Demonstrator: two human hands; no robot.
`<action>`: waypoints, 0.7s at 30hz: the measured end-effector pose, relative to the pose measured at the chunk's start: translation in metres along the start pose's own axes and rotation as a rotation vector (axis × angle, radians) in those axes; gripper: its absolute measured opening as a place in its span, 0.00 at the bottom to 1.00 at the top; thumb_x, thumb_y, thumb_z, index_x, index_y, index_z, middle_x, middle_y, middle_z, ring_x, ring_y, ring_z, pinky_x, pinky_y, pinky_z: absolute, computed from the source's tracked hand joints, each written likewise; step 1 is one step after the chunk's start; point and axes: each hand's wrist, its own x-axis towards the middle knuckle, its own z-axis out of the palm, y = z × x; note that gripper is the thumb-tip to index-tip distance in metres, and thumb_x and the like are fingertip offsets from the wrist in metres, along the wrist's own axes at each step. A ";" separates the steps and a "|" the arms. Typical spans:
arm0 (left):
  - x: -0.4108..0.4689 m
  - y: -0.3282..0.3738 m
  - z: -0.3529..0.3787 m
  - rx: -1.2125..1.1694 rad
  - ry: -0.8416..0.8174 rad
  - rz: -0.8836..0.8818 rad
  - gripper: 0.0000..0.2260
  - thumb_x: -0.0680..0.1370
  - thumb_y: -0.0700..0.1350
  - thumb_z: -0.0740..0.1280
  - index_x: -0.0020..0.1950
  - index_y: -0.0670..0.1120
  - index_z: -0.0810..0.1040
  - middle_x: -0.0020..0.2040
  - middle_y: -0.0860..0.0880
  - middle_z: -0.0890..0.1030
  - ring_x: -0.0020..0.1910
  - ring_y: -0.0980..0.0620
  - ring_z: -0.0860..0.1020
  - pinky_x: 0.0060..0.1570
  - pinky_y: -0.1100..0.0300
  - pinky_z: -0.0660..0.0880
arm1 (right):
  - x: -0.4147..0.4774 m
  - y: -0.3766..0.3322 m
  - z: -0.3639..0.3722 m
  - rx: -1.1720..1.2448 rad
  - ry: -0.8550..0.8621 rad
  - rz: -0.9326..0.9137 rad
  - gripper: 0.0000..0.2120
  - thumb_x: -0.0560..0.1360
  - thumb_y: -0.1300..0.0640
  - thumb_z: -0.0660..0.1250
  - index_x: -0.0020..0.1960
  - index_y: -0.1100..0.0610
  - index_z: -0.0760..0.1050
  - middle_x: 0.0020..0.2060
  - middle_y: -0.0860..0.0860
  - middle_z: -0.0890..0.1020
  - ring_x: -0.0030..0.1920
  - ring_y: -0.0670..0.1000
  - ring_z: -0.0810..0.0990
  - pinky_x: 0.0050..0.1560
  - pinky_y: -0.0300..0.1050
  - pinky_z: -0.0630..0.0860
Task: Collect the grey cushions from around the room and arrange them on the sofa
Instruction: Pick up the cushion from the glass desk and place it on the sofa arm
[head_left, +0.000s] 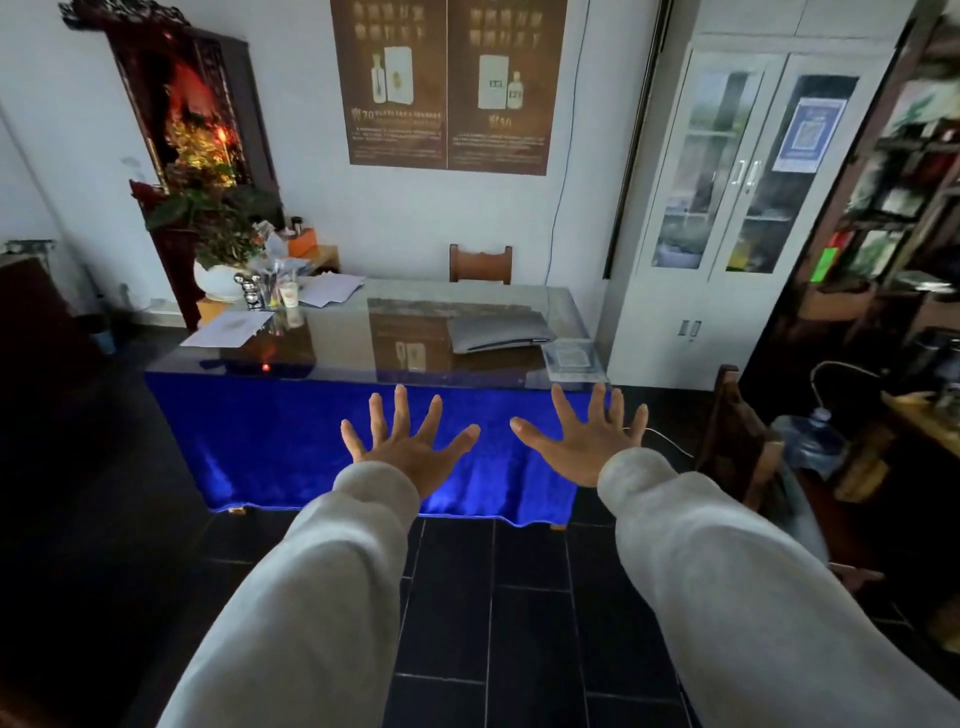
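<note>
Both of my sleeves fill the near part of the head view, running up to my left hand (402, 447) and my right hand (582, 439), which are spread flat with every finger fanned out and nothing in either of them. They hover side by side over the dark tiled floor (524, 597), short of the table's near edge.

Judging by that, I am at the very start of collecting: no cushion is picked up yet. One grey cushion (498, 332) lies flat on the glass-topped table (337, 358), toward its far right, just beside a small clear box (571, 358) at the right corner. No sofa shows from here, so I cannot tell where the cushion has to go.

Next I would need to step closer and reach over the near edge, right hand leading, to take the cushion by its sides.

Little blocks that reach. A blue cloth (291, 441) hangs down the table's front. Papers (228, 327), cups and a potted plant (223, 234) crowd the far left, well apart from the cushion. One wooden chair (480, 265) stands behind the table, and another dark chair (737, 441) sits near my right, which I should skirt.
</note>
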 end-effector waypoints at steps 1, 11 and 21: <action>0.020 0.006 -0.001 0.001 0.000 -0.004 0.45 0.65 0.82 0.34 0.80 0.67 0.35 0.80 0.53 0.26 0.78 0.44 0.25 0.70 0.31 0.27 | 0.022 0.005 0.000 0.003 -0.001 0.004 0.51 0.68 0.14 0.38 0.85 0.37 0.35 0.84 0.58 0.33 0.83 0.63 0.30 0.76 0.69 0.27; 0.231 0.109 -0.012 0.049 -0.012 0.012 0.43 0.69 0.81 0.37 0.81 0.67 0.37 0.81 0.54 0.28 0.79 0.43 0.27 0.71 0.31 0.30 | 0.240 0.070 -0.018 0.017 -0.014 0.064 0.54 0.65 0.13 0.35 0.84 0.37 0.34 0.85 0.59 0.36 0.84 0.64 0.33 0.77 0.71 0.30; 0.408 0.208 -0.006 0.126 -0.097 0.130 0.42 0.70 0.81 0.39 0.81 0.67 0.38 0.81 0.51 0.28 0.80 0.43 0.29 0.72 0.33 0.30 | 0.422 0.144 -0.037 0.059 -0.104 0.168 0.53 0.66 0.13 0.36 0.84 0.38 0.32 0.85 0.60 0.39 0.84 0.65 0.37 0.76 0.71 0.30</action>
